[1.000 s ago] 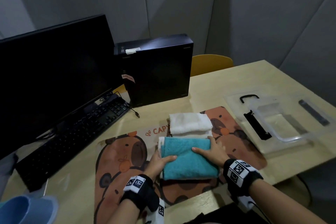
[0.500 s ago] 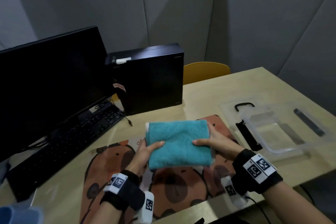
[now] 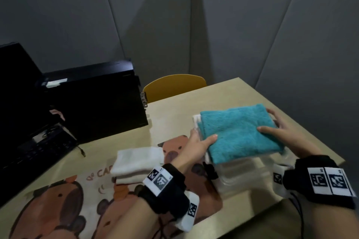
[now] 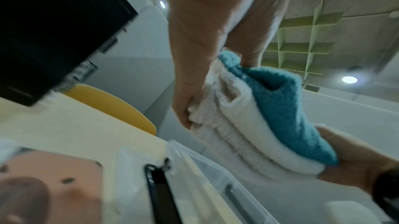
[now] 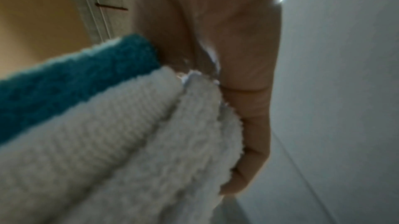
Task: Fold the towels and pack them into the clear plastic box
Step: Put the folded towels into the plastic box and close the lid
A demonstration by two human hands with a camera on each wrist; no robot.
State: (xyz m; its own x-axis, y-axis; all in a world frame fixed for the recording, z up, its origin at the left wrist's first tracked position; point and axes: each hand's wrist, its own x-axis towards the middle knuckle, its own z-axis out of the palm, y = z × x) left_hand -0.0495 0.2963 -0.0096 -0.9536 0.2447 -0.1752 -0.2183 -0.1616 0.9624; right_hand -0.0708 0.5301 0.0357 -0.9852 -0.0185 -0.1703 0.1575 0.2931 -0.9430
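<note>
The folded teal towel (image 3: 240, 132), white on its underside, hung above the clear plastic box (image 3: 250, 172) on my desk. Going left to right: another folded white towel (image 3: 136, 161) lay on the capybara mat (image 3: 64, 205); my left hand (image 3: 196, 146) pinched the teal towel's left edge, my right hand (image 3: 281, 132) its right edge.

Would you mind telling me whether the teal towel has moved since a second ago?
Yes. The teal towel has left the mat beside the white towels and now sits raised over the clear box to the right, held by the left hand and right hand.
</note>
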